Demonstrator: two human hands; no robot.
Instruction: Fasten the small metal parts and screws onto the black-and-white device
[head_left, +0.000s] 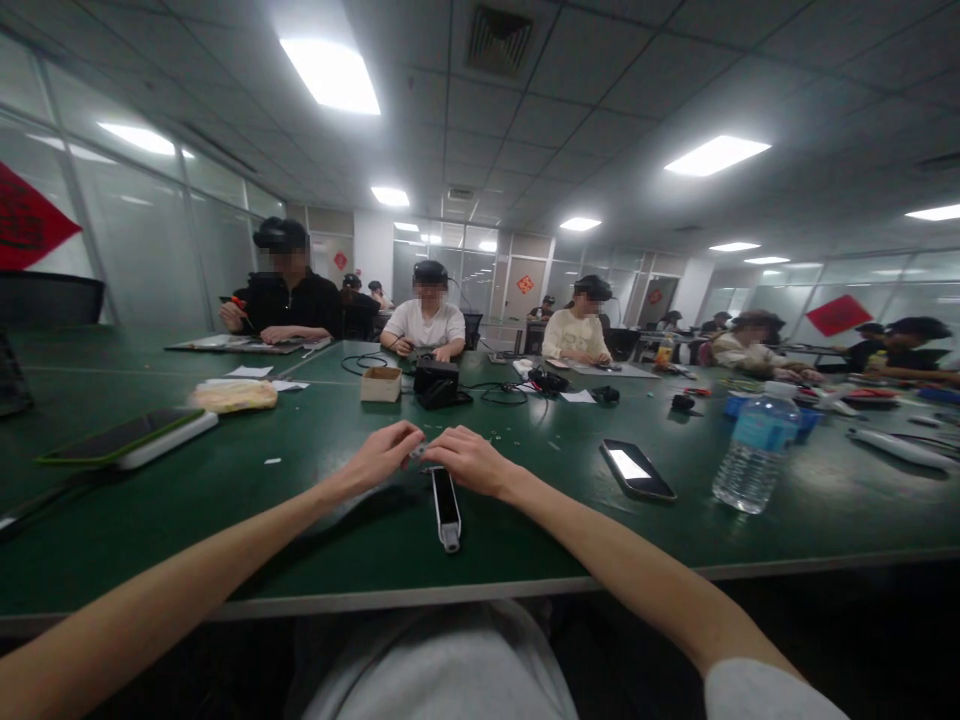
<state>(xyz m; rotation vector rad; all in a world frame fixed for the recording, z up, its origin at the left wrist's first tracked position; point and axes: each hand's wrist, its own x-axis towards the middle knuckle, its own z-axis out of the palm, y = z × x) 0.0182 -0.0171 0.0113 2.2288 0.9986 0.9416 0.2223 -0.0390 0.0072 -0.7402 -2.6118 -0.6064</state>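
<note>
Over the green table, my left hand (381, 455) and my right hand (472, 460) meet fingertip to fingertip. Both are closed in a pinch on a small pale piece (417, 453), too small and partly covered to name. Just below my right hand lies a slim white device with a long black face (447, 505), its narrow grey tip pointing toward me. The far end of this device is close to my right fingers; whether they touch it, I cannot tell. Several tiny bits (496, 437) are scattered beyond my right hand.
A phone with a lit screen (637, 470) and a water bottle (759, 450) stand to the right. At left are a green-edged phone-like device (124, 437) and a wrapped packet (234, 395). Ahead sit a small cardboard box (381, 384), a black box (436, 384) and cables. Several people work across the table.
</note>
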